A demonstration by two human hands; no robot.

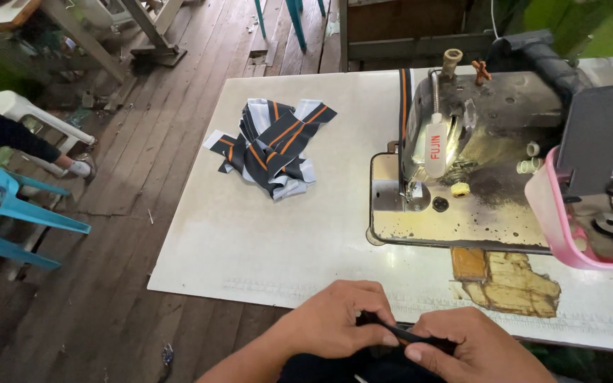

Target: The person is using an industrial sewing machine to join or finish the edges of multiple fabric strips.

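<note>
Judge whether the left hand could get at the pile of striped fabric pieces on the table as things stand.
Probably yes. The white table between the left hand and the striped fabric pile is bare, though both hands pinch a dark fabric strip, which the left hand would have to release first.

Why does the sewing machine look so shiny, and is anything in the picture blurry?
In the head view, daylight glints off the sewing machine and brightens the pale table. The pile of striped fabric strips looks sharp. The left hand and right hand, pinching a dark strip at the bottom edge, look slightly soft. The table's edges bow a little, as through a wide lens.
</note>
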